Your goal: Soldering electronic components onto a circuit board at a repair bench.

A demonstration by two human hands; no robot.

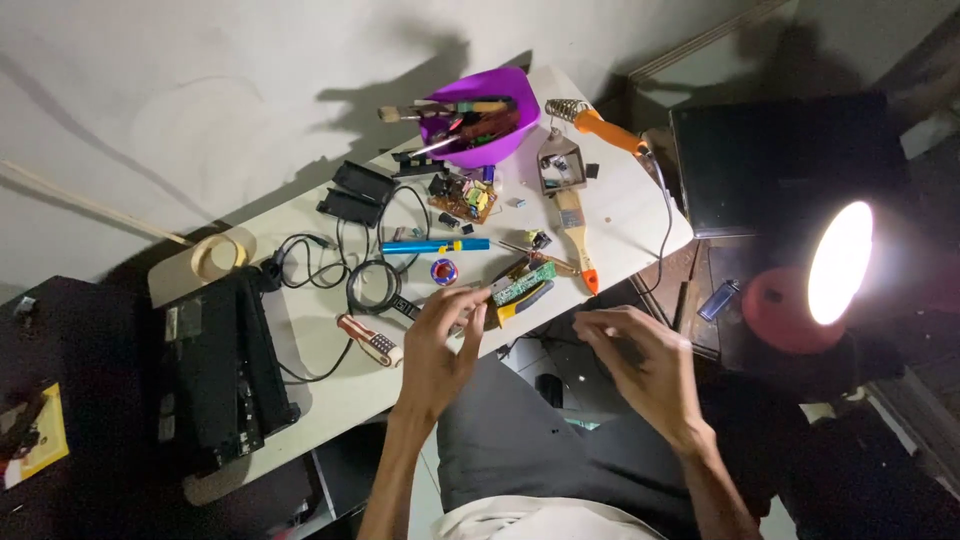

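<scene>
My left hand (440, 345) reaches over the front edge of the white table (330, 385), its fingertips pinching a narrow green circuit board (527, 282) that lies beside a yellow-handled tool (520, 305). My right hand (640, 360) hovers off the table's edge above my lap, fingers curled; whether it holds anything small I cannot tell. A blue soldering iron (435, 246) and a small round solder tin (444, 271) lie just beyond my left hand.
A purple bowl (490, 140) of tools stands at the back. A paintbrush (575, 235), an orange-handled iron stand (600, 125), coiled black cables (370, 285), a black device (225, 365) and a tape roll (215, 255) crowd the table. A lit lamp (835, 265) glares at right.
</scene>
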